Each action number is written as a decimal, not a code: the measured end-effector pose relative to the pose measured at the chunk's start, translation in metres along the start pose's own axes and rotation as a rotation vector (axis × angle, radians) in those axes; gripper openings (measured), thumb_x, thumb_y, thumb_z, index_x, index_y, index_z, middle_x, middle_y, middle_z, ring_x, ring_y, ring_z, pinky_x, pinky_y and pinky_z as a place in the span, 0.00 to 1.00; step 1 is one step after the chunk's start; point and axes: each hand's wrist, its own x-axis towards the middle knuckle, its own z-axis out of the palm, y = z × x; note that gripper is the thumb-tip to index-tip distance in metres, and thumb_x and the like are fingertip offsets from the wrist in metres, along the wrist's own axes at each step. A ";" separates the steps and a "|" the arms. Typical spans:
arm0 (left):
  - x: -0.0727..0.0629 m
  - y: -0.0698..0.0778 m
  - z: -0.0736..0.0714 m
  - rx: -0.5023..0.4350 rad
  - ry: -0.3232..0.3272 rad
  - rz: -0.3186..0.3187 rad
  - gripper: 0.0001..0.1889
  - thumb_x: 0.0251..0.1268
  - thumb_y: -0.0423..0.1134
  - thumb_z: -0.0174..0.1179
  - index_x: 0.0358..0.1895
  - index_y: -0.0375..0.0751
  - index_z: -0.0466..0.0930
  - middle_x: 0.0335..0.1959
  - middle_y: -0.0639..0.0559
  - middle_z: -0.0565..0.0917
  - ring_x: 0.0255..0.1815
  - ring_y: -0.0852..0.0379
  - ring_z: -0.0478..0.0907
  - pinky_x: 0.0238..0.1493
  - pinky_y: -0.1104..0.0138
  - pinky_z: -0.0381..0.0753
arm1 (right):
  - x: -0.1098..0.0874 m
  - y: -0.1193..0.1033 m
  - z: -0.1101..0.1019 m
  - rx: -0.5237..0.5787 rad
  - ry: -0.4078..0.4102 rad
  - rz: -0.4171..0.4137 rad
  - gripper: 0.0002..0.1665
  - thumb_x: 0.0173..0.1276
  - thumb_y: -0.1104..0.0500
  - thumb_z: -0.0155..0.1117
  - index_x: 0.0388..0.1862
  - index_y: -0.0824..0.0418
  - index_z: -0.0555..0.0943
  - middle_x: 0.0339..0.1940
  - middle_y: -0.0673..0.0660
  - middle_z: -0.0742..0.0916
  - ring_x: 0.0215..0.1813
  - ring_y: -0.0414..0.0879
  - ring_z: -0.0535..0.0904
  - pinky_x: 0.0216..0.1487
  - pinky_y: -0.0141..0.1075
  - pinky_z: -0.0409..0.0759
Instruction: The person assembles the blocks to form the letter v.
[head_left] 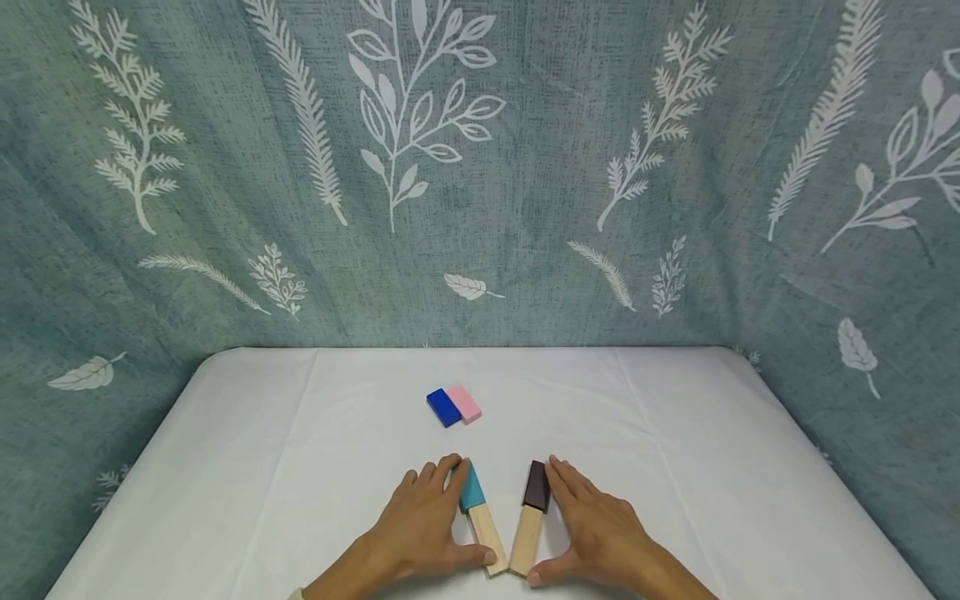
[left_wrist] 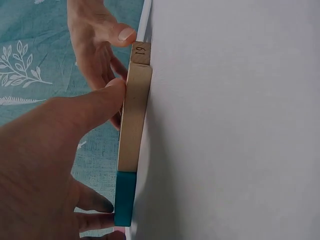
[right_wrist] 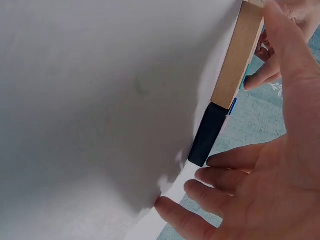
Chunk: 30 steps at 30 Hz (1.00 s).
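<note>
Your left hand (head_left: 420,525), fingers apart, touches teal-ended bar (head_left: 477,510); right hand (head_left: 597,529), likewise, flanks dark-ended bar (head_left: 532,512); long axes converge toward you.

In the head view, soft, diffuse light left the white worktop (head_left: 570,408) bright, with faint shadows under the left hand (head_left: 423,517) and right hand (head_left: 603,529) on it; the curtain (head_left: 540,167) behind the worktop looked darker. Both wrist views were dimmer, turning the worktop grey. In the left one, a soft-edged shadow lay on the worktop alongside the wooden block (left_wrist: 134,120); in the right, a broad, blurry shadow spread across the worktop.
</note>
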 end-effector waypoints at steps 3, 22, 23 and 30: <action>-0.001 0.000 0.001 0.009 0.004 0.005 0.60 0.51 0.82 0.54 0.76 0.36 0.62 0.72 0.43 0.67 0.65 0.45 0.70 0.60 0.47 0.71 | 0.001 -0.001 0.001 -0.010 -0.008 0.020 0.86 0.28 0.16 0.73 0.80 0.64 0.59 0.81 0.60 0.62 0.77 0.60 0.62 0.58 0.67 0.70; 0.000 0.001 0.002 0.006 0.003 0.009 0.59 0.51 0.81 0.56 0.76 0.35 0.63 0.73 0.42 0.66 0.65 0.46 0.69 0.60 0.48 0.71 | 0.004 -0.003 0.002 -0.026 0.011 0.006 0.83 0.29 0.20 0.78 0.78 0.66 0.63 0.78 0.60 0.67 0.73 0.60 0.69 0.57 0.65 0.73; 0.000 0.001 0.002 0.006 0.002 0.007 0.59 0.51 0.81 0.56 0.76 0.36 0.63 0.73 0.42 0.66 0.65 0.46 0.69 0.60 0.48 0.71 | 0.004 -0.003 0.002 -0.025 0.010 0.006 0.83 0.29 0.20 0.78 0.78 0.66 0.63 0.78 0.60 0.67 0.72 0.60 0.69 0.56 0.65 0.73; 0.001 0.000 0.002 0.011 -0.006 -0.002 0.59 0.51 0.81 0.57 0.76 0.37 0.62 0.73 0.43 0.66 0.66 0.47 0.69 0.61 0.49 0.70 | 0.005 -0.004 0.002 -0.021 0.007 0.016 0.83 0.29 0.20 0.79 0.78 0.67 0.63 0.78 0.61 0.67 0.72 0.60 0.69 0.54 0.65 0.74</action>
